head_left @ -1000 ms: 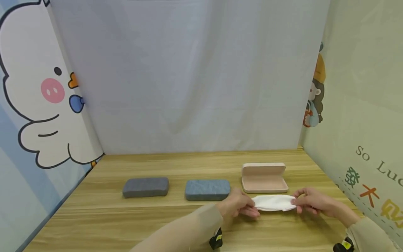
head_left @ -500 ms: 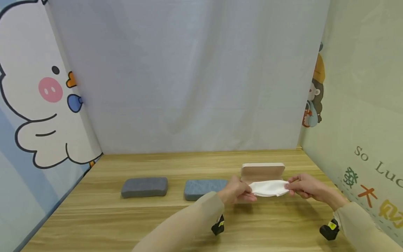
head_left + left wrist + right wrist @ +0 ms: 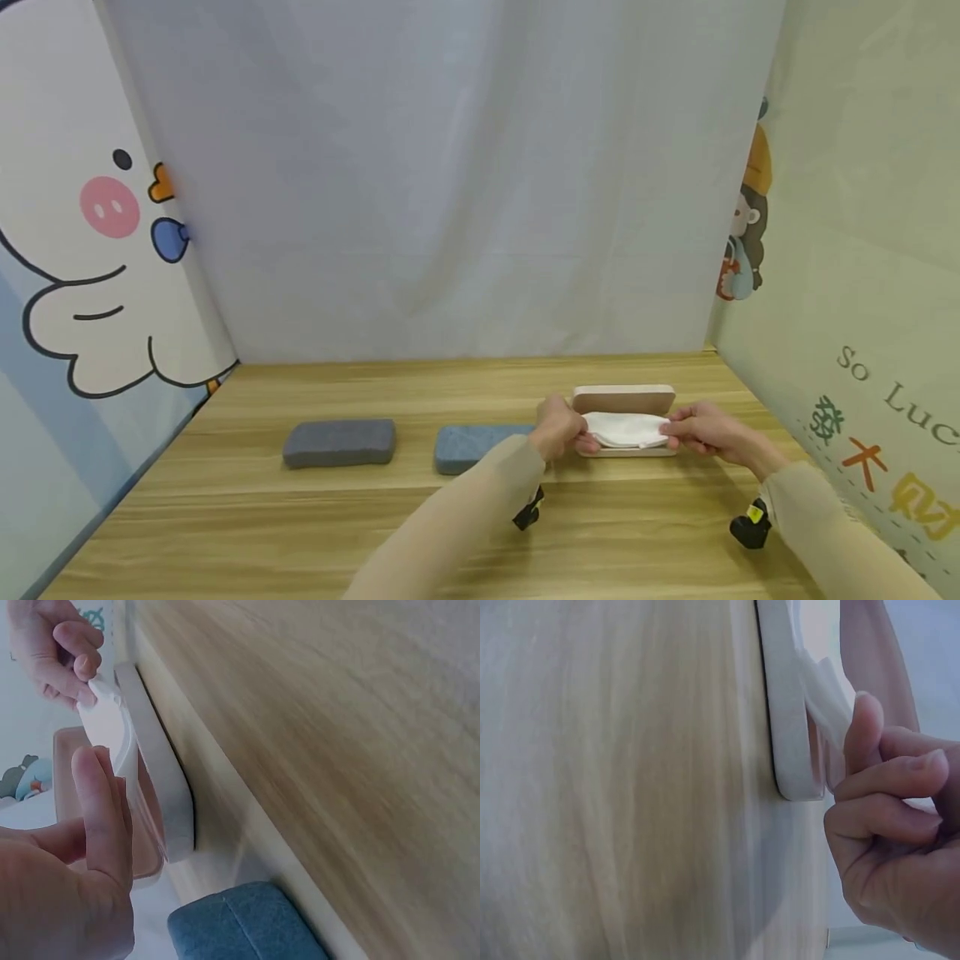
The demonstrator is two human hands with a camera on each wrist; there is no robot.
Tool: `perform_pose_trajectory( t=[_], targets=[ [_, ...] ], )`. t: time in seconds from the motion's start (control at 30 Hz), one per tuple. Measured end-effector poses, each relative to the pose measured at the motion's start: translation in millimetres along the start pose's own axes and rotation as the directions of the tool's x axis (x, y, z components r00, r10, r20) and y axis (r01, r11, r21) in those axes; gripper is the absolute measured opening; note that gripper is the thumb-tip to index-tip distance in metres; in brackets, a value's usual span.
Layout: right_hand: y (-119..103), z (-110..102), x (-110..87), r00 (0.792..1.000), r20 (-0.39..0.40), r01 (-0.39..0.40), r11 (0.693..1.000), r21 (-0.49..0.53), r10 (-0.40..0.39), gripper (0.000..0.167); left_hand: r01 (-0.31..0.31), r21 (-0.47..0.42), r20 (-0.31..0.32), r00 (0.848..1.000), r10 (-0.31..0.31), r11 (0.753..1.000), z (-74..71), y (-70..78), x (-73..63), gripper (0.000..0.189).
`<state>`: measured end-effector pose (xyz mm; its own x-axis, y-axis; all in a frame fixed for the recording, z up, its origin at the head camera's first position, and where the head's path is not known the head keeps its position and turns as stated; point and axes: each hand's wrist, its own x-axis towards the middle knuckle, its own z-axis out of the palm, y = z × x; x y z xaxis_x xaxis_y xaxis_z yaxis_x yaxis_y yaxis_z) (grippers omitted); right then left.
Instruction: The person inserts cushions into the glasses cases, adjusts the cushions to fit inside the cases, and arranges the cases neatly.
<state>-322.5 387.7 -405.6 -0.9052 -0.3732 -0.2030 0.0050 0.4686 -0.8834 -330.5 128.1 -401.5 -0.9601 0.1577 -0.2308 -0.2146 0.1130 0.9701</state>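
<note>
A folded white cloth (image 3: 627, 429) is stretched sideways between both hands, over the lower half of a pale pink glasses case (image 3: 622, 401) whose lid stands up behind. My left hand (image 3: 560, 429) pinches the cloth's left end, and my right hand (image 3: 708, 432) pinches its right end. From the left wrist, the cloth (image 3: 106, 724) is seen just above the case's rim (image 3: 161, 772). In the right wrist view, thumb and forefinger of my right hand (image 3: 900, 817) meet at the cloth's tip. Whether the cloth touches the case's floor cannot be told.
A blue glasses case (image 3: 472, 448), closed, lies left of the pink one, partly behind my left forearm. Further left sits a closed grey glasses case (image 3: 339, 442). Behind the wooden table (image 3: 300, 533) hangs a white curtain (image 3: 450, 183); printed walls flank both sides.
Both hands have carried the white cloth away from me, from the table in front of the pink case to over its lower half. The blue and grey cases stay put.
</note>
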Motion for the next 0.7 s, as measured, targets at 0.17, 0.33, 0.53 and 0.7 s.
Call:
perform_pose_trajectory(
  t=[0.17, 0.33, 0.53, 0.7],
  targets=[
    [4.2, 1.9, 5.6, 0.998, -0.058, -0.028, 0.999, -0.021, 0.027, 0.016, -0.033, 0.103, -0.044, 0.998, 0.038, 0.994, 4.7, -3.1, 4.7, 0.012],
    [3.7, 10.5, 7.7, 0.990, -0.139, -0.042, 0.997, -0.068, 0.033, 0.017, -0.138, 0.399, -0.088, 0.978, 0.188, 0.907, 9.1, -10.2, 6.9, 0.014],
    [3.9, 20.2, 8.9, 0.973, -0.231, -0.039, 0.996, -0.085, 0.018, 0.030, -0.139, 0.645, -0.086, 0.964, 0.253, 0.751, 10.3, -14.3, 9.6, 0.005],
    [8.8, 25.0, 8.7, 0.957, -0.289, -0.026, 0.988, -0.151, -0.019, 0.023, -0.088, 0.727, -0.091, 0.971, 0.223, 0.681, 12.8, -16.2, 8.0, 0.026]
  ],
)
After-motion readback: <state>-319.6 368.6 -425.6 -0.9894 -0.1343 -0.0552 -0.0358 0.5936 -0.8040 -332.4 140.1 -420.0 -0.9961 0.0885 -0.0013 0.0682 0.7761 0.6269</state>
